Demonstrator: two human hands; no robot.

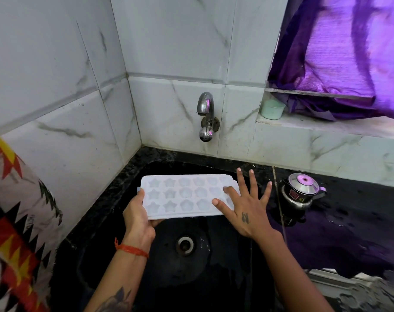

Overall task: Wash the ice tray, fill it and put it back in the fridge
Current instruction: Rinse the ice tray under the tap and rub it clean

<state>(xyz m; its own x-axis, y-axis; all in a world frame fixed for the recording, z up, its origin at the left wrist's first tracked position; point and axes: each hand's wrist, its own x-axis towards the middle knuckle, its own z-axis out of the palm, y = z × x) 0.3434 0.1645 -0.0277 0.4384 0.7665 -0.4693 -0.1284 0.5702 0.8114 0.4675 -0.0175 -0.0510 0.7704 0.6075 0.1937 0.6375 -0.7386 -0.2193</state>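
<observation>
Head view, looking down into a dark sink corner. Left hand [138, 218] gripping the near left corner of the ice tray [187, 195], thumb over the top rim, fingers curled underneath. Right hand [245, 206] open and spread, fingers straight, thumb and forefinger resting on the tray's right end, remaining fingers fanned past its edge over the basin. Tray held roughly level above the black sink [128, 176], cavities facing up, star and flower moulds in three rows, apparently empty; no water visible in them. Well below the tray, the drain [185, 244]. Behind it on the tiled wall, the tap [206, 115], no stream running.

Probably light and thin, pale plastic or silicone, so likely to flex or twist when carried by one corner. Likely slick once wet. Best taken at both short ends, thumbs on the rim and fingers beneath, kept flat; more so once filled, when any tilt or bend would spill the cavities. Washing seemingly not begun or only about to begin, judging by the dry tap.

Further out on the wet counter to the right, a small steel kettle [301, 192]. On the ledge above, a pale green cup [273, 109] beside a purple curtain [349, 57]. At far left, a patterned cloth [16, 217].
</observation>
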